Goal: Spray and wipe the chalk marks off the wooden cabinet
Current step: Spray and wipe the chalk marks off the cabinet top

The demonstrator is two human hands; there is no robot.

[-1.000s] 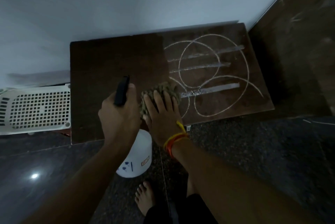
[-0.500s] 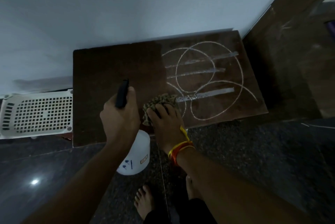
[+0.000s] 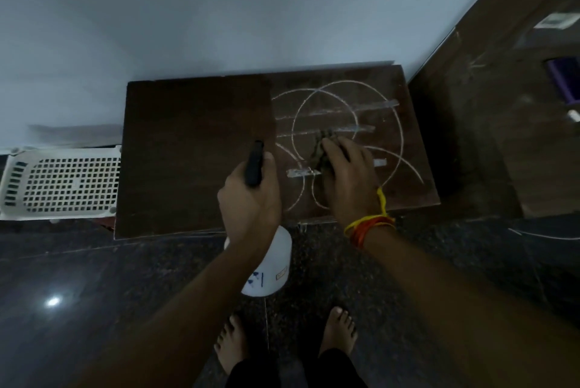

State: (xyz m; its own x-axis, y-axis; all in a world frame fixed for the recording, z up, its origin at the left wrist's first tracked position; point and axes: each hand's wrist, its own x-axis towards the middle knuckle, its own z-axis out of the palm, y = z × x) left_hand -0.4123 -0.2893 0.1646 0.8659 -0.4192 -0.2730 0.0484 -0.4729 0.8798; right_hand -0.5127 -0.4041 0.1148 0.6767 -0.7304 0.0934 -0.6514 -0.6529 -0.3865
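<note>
Pressing a crumpled cloth (image 3: 323, 149) on the cabinet (image 3: 194, 149) top, the right hand (image 3: 348, 177) lies with its fingers stretched flat over it, on the right half of the dark brown wood. This half carries white chalk marks (image 3: 370, 102): several crossing circles and three broad straight bars, all bright and sharp. The left half of the top is plain dark wood. A yellow and orange thread band (image 3: 370, 224) is around the right wrist. The left hand (image 3: 251, 202) grips a spray bottle (image 3: 273, 265) around its neck; the black nozzle (image 3: 255, 163) points over the top, and the white body hangs in front of the cabinet's near edge. The cabinet stands against a pale wall (image 3: 219, 10). A white basket (image 3: 62, 183) with holes lies to its left. Two bare feet (image 3: 339, 331) stand on the dark floor (image 3: 78, 293).
</note>
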